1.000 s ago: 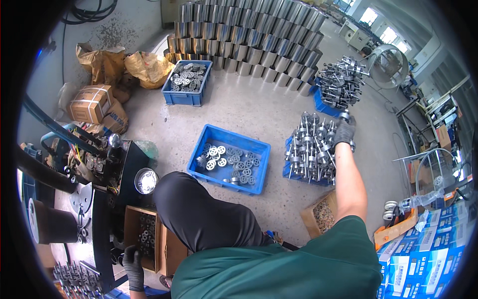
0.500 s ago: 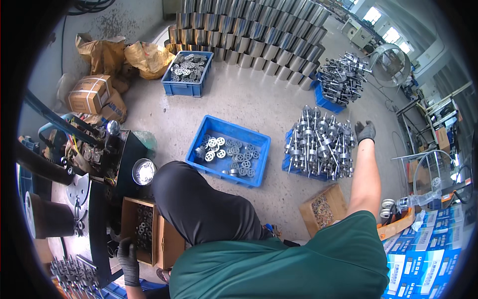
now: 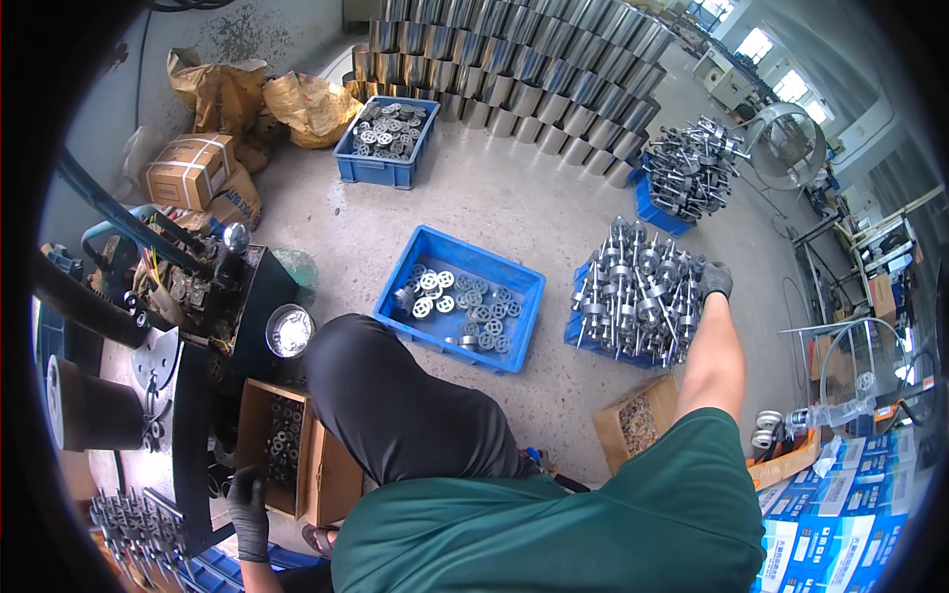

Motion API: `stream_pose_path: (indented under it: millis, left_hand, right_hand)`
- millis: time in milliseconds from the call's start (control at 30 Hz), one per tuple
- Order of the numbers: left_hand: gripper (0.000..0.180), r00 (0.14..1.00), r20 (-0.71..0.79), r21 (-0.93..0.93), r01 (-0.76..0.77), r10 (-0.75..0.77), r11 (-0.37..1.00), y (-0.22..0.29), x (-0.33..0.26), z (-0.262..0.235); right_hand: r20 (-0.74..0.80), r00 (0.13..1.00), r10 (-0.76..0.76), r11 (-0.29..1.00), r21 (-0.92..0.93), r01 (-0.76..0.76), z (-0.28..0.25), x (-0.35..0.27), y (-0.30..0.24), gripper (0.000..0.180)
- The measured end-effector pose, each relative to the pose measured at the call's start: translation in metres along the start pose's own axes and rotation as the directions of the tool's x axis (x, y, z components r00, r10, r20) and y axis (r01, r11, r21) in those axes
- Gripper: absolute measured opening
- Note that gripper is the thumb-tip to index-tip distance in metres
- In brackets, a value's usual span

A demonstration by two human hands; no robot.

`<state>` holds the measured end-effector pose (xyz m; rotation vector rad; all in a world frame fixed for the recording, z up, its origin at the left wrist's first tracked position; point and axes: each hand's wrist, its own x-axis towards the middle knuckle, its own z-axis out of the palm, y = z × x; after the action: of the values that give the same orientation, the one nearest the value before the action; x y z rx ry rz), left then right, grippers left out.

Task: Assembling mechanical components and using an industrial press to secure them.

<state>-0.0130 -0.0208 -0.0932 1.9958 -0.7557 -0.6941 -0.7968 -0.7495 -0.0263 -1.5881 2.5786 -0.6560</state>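
The right hand (image 3: 714, 280), in a dark work glove, reaches out at full arm's length to the far edge of a dense cluster of upright silvery metal shafts with disc-shaped collars (image 3: 638, 292). It rests on or closes round one of the shafts there, but whether it truly grips one cannot be told at this size. The shafts stand packed on end in a blue plastic crate (image 3: 583, 336) on the concrete floor (image 3: 494, 208), which keeps each one easy to pick singly. The left hand (image 3: 247, 504), also in a dark glove, hangs low beside an open brown cardboard box of small dark metal parts (image 3: 282, 445), fingers curled at its rim, nothing visibly held. Between the two, a shallow blue plastic tray of small silvery toothed wheels (image 3: 460, 296) sits in front of the person's knee.
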Motion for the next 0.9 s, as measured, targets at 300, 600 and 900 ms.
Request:
stream_pose_path:
  millis: [300, 600, 900]
  left_hand:
    - [0.025, 0.996, -0.017, 0.109, 0.084, -0.083, 0.990, -0.061, -0.001, -0.009]
    - [0.026, 0.993, 0.010, 0.240, 0.115, -0.121, 0.964, -0.064, 0.011, -0.002]
    - [0.023, 0.996, 0.067, 0.295, -0.079, 0.062, 0.952, -0.019, 0.023, 0.018]
  right_hand:
    - [0.003, 1.000, -0.018, 0.990, -0.138, 0.018, 0.010, 0.038, 0.008, 0.046]
    - [0.048, 0.999, 0.001, 0.980, -0.198, 0.009, 0.025, 0.031, -0.004, 0.047]
    - [-0.072, 0.997, -0.010, 0.973, -0.229, -0.007, -0.037, -0.030, -0.049, 0.052]
